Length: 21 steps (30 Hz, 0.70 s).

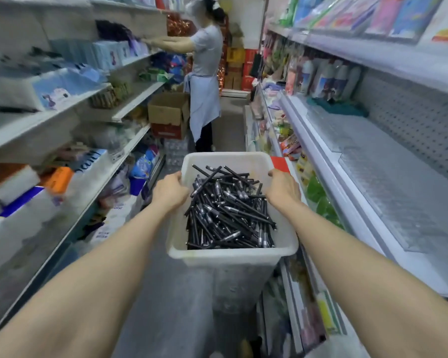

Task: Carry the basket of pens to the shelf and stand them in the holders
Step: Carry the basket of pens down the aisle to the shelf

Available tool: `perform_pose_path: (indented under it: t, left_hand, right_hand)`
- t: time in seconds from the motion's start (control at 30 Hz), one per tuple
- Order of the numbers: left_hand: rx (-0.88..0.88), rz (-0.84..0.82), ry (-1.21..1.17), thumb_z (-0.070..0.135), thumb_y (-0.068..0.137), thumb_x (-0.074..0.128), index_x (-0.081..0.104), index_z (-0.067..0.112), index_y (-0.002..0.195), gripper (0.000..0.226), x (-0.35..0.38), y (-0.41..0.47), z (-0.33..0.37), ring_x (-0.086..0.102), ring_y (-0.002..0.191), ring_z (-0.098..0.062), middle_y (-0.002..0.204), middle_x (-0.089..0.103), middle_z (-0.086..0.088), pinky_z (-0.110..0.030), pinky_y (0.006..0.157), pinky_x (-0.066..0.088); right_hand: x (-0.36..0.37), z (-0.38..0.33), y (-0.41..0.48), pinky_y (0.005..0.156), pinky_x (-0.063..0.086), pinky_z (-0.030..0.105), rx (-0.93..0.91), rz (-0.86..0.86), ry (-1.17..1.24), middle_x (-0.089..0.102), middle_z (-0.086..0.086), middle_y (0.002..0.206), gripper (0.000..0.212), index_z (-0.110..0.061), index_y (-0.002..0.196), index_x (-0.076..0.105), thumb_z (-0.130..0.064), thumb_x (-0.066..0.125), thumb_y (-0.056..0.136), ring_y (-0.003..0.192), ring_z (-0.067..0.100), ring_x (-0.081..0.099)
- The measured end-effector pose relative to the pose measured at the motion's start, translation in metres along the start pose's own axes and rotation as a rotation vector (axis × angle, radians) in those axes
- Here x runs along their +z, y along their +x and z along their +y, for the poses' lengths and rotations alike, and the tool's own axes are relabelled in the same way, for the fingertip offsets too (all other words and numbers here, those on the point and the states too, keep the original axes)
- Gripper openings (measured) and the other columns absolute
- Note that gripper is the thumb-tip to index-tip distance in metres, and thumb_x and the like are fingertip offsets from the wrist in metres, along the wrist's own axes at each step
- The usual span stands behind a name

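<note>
A white plastic basket (225,255) is held out in front of me over the aisle floor, filled with a loose heap of black pens (230,213). My left hand (170,189) grips the basket's left rim and my right hand (282,188) grips its right rim, both arms stretched forward. No pen holders are visible in the head view.
I stand in a narrow shop aisle with stocked shelves on the left (62,140) and right (373,156). A person in a light blue uniform (204,81) stands ahead reaching into the left shelf, beside a cardboard box (168,115). Grey floor (166,293) runs between.
</note>
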<state>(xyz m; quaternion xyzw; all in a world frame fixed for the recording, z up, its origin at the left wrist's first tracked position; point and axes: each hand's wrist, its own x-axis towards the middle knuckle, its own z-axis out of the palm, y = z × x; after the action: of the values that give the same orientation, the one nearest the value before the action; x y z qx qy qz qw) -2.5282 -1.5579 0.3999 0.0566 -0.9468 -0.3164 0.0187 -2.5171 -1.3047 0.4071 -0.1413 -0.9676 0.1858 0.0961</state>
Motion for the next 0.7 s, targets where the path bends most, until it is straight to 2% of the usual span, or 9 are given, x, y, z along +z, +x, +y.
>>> perform_pose_path:
  t: [0.13,0.23,0.33,0.4,0.47,0.57,0.63,0.7]
  left_hand:
    - [0.003,-0.050,-0.062,0.013,0.087,0.054,0.056,0.026,0.135,0.050,0.029,0.058,0.024,0.059,0.115,-0.035,0.126,0.065,-0.011,-0.038,0.095,0.048]
    - [0.031,-0.094,-0.082,0.013,0.090,0.052,0.056,0.027,0.133,0.046,0.048,0.098,0.041,0.060,0.113,-0.034,0.125,0.065,-0.008,-0.042,0.096,0.049]
    - [0.054,-0.129,-0.117,0.015,0.093,0.051,0.059,0.023,0.130,0.038,0.067,0.134,0.054,0.062,0.106,-0.033,0.120,0.066,-0.006,-0.040,0.091,0.052]
    - [0.075,-0.163,-0.119,0.017,0.093,0.049,0.060,0.025,0.126,0.035,0.077,0.156,0.060,0.065,0.096,-0.033,0.115,0.067,-0.006,-0.041,0.085,0.055]
    - [0.088,-0.200,-0.131,0.018,0.093,0.047,0.060,0.028,0.127,0.038,0.085,0.178,0.064,0.066,0.091,-0.032,0.114,0.068,-0.006,-0.044,0.081,0.057]
    - [0.082,-0.257,-0.173,0.018,0.094,0.047,0.057,0.028,0.134,0.042,0.098,0.217,0.068,0.068,0.088,-0.032,0.113,0.069,-0.008,-0.044,0.079,0.059]
    - [0.099,-0.313,-0.190,0.016,0.095,0.046,0.059,0.024,0.131,0.039,0.107,0.242,0.070,0.070,0.082,-0.031,0.103,0.070,-0.010,-0.045,0.078,0.059]
    - [0.117,-0.372,-0.201,0.014,0.096,0.046,0.062,0.020,0.124,0.033,0.116,0.267,0.072,0.071,0.073,-0.029,0.090,0.069,-0.008,-0.044,0.075,0.060]
  right_hand:
    - [0.006,0.014,0.059,0.090,0.052,0.049,0.031,0.039,0.023,0.056,0.014,0.129,0.052,-0.015,0.131,0.053,0.007,0.052,0.085,0.111,0.035,0.058]
    - [0.010,0.028,0.095,0.089,0.053,0.048,0.070,0.076,0.011,0.057,0.011,0.129,0.052,-0.015,0.130,0.056,0.009,0.048,0.085,0.112,0.032,0.058]
    - [0.017,0.041,0.129,0.087,0.051,0.043,0.091,0.082,-0.006,0.055,0.009,0.131,0.053,-0.017,0.134,0.053,0.006,0.046,0.087,0.113,0.029,0.056]
    - [0.023,0.049,0.148,0.074,0.047,0.034,0.106,0.060,-0.029,0.056,0.007,0.126,0.054,-0.018,0.137,0.050,0.005,0.047,0.088,0.099,0.024,0.056]
    - [0.032,0.056,0.166,0.068,0.046,0.032,0.113,0.040,-0.042,0.058,0.006,0.121,0.057,-0.020,0.139,0.048,0.005,0.049,0.088,0.086,0.020,0.051]
    - [0.044,0.060,0.193,0.082,0.054,0.042,0.139,0.029,-0.028,0.057,0.005,0.126,0.057,-0.023,0.138,0.050,0.004,0.053,0.087,0.099,0.024,0.056]
    - [0.051,0.059,0.209,0.091,0.053,0.049,0.181,0.015,-0.029,0.054,0.007,0.130,0.057,-0.023,0.136,0.051,0.003,0.055,0.086,0.112,0.029,0.056]
    - [0.060,0.058,0.223,0.093,0.052,0.049,0.224,0.010,-0.026,0.052,0.007,0.134,0.057,-0.023,0.137,0.051,0.004,0.056,0.087,0.114,0.028,0.056]
